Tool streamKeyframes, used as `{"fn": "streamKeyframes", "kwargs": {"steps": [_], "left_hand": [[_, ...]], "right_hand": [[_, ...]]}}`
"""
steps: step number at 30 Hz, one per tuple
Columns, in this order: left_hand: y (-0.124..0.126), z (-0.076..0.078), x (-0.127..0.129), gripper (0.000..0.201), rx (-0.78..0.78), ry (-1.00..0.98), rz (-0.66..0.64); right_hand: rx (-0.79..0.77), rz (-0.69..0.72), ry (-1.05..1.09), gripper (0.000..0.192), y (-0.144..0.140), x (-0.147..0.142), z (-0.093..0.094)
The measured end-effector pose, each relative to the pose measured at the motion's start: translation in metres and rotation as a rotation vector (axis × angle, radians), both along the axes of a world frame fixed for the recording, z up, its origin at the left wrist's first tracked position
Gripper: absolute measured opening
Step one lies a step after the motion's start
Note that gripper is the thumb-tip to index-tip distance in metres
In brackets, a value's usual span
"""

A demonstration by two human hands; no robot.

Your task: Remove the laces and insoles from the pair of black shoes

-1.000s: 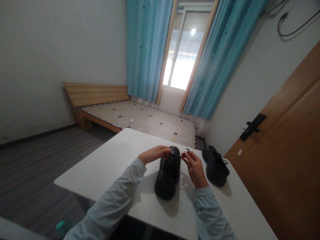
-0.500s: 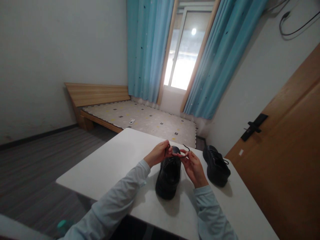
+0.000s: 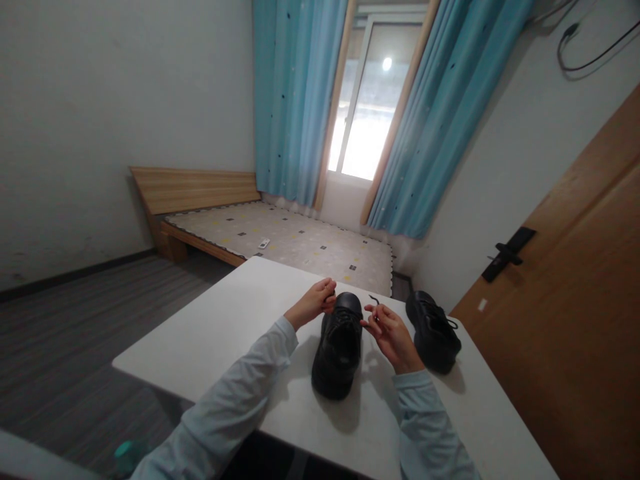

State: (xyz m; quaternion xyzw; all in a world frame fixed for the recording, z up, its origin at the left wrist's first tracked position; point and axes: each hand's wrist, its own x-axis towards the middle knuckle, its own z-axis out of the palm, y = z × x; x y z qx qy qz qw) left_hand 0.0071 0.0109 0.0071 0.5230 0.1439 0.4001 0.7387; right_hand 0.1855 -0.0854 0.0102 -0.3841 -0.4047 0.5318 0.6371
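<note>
A black lace-up shoe (image 3: pixel 339 347) stands on the white table (image 3: pixel 220 333), toe pointing away from me. My left hand (image 3: pixel 316 303) is at the shoe's left side near the toe, fingers pinched on one end of the black lace. On the shoe's right side, my right hand (image 3: pixel 391 333) pinches the other lace end (image 3: pixel 374 301), which sticks up above the fingers. A second black shoe (image 3: pixel 433 331) stands to the right of my right hand, apart from it.
Behind the table lies a low wooden bed (image 3: pixel 280 237) with a patterned mattress, beneath a window with blue curtains (image 3: pixel 295 100). A brown door (image 3: pixel 575 300) with a black handle stands at the right. Grey floor lies to the left.
My hands, which met over the shoe's toe half a second ago, have drawn apart to either side, each pulling a lace end outward. The shoes have not moved.
</note>
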Motion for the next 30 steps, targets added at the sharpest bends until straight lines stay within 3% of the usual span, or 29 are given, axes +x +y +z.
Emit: {"fn": "streamKeyframes", "kwargs": {"steps": [7,13,16,19,21,23,25,30], "left_hand": [[0.0,-0.002,-0.002,0.043,0.058,0.149,-0.033],[-0.005,0.007,-0.007,0.042,0.379,0.412,0.06],[-0.004,0.009,-0.01,0.04,0.541,0.506,0.09],[-0.004,0.008,-0.013,0.036,0.58,0.556,0.067],[-0.004,0.008,-0.014,0.034,0.627,0.585,0.044],[-0.005,0.009,-0.015,0.035,0.701,0.633,0.046],[-0.005,0.01,-0.016,0.035,0.76,0.686,0.055],[-0.001,0.01,-0.019,0.032,0.819,0.739,0.025]], "right_hand": [[-0.086,0.041,-0.012,0.023,0.006,0.005,-0.015],[-0.082,-0.052,-0.033,0.022,0.009,0.006,-0.019],[-0.076,-0.206,-0.148,0.033,0.011,0.008,-0.021],[-0.005,-0.52,-0.443,0.054,0.013,0.012,-0.021],[0.084,-0.643,-0.676,0.056,0.011,0.013,-0.017],[0.185,-0.556,-0.875,0.042,0.006,0.012,-0.008],[0.251,-0.337,-1.029,0.025,-0.001,0.009,0.001],[0.301,-0.059,-1.115,0.025,-0.011,0.001,0.01]]}}
